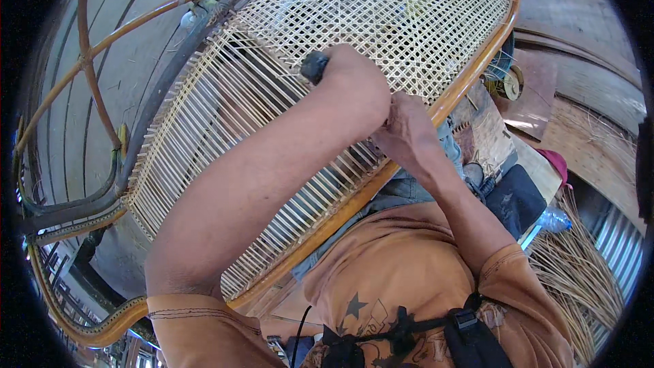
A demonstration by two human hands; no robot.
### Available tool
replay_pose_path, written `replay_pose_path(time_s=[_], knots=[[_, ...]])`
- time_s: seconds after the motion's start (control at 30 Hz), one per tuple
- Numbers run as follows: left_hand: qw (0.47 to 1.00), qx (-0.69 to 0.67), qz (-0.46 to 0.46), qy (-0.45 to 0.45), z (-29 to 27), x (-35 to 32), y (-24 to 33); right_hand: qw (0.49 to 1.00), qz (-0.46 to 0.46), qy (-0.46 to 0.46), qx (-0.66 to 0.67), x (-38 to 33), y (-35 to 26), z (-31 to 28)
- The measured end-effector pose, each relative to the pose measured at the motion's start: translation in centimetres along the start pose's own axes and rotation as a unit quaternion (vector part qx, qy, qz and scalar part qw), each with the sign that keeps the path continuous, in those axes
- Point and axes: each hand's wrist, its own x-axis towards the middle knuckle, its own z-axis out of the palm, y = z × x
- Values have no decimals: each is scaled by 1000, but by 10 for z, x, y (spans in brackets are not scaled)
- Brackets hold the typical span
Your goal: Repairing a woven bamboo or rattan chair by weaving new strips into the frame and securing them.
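A woven cane panel [381, 17] fills a curved rattan frame [470, 71] in front of me. Its far right part carries a tight open lattice, while the near left part has only parallel cane strands [197, 129]. My left hand [351, 78] reaches across the panel, closed round a tool with a dark handle [315, 67]. The tool's working end is hidden by the hand. Beside it, my right hand [403, 129] is at the frame's near rail, close to the edge of the weave. Its fingers are bent in, and whatever they pinch is hidden.
A bare rattan frame [86, 65] with crossed poles stands at the left. To the right are a bundle of long cane strips [579, 266], a clear plastic bottle [555, 219], a dark cloth-like item [514, 197] and a small spool [512, 84]. Wooden boards [593, 136] lie beyond.
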Motion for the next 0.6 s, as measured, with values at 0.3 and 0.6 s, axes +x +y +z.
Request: replay_pose_path(time_s=[0.3, 0.6], knots=[[998, 26, 52, 20, 6, 0, -5, 999, 12, 24, -39, -3, 1, 11], [998, -28, 9, 57, 26, -2, -11, 992, -16, 113, -50, -15, -21, 3]])
